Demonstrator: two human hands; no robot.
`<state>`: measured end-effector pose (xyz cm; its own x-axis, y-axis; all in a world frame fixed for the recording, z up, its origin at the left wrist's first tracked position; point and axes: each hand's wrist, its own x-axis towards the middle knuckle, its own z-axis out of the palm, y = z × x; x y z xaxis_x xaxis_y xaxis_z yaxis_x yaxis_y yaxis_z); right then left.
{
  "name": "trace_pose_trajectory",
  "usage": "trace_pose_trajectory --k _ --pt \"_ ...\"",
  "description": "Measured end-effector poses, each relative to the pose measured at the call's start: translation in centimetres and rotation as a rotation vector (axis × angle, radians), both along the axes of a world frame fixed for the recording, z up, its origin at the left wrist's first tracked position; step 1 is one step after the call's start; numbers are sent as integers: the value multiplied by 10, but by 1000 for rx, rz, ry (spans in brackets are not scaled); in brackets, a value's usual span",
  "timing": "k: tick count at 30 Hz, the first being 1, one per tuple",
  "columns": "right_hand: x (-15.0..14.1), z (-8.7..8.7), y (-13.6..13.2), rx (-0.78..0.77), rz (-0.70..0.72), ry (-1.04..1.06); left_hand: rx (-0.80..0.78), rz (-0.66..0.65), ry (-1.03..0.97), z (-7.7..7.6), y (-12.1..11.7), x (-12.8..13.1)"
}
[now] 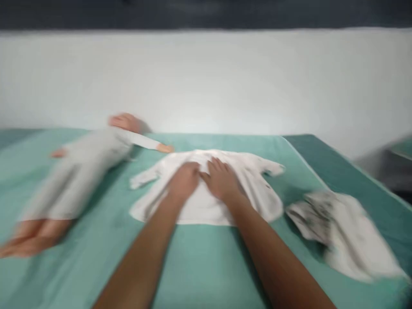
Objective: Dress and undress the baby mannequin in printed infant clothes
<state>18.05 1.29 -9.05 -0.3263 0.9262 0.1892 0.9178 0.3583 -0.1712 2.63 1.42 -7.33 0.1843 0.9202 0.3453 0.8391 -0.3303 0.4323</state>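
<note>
A small white long-sleeved shirt (206,210) lies spread on the green cloth, its sleeves out to both sides. My left hand (185,181) rests on the middle of the shirt, its fingers curled and closed on the fabric, partly blurred. Close beside it, my right hand (222,178) lies on the shirt with fingers stretched forward and thumb pointing left. Both forearms cover parts of the shirt's lower half.
On the left lies a doll (93,159) in pale clothes, one arm reaching toward the shirt. A crumpled whitish garment (350,236) with a greyish part lies at right. The green cloth (206,262) covers the surface, with a white wall (206,81) behind.
</note>
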Motion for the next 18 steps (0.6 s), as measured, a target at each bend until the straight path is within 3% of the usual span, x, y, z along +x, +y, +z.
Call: trace_pose_trajectory --k 4,8,14,18 --pt "7 -12 -1 -50 -7 1 23 -8 26 -7 14 -3" --pt "-1 -1 8 -24 -10 37 15 36 34 -8 18 0" --pt "-3 11 3 -33 11 44 282 75 -150 4 -6 -5" --pt "-2 12 -3 -21 88 34 440 192 -154 5 -33 -45"
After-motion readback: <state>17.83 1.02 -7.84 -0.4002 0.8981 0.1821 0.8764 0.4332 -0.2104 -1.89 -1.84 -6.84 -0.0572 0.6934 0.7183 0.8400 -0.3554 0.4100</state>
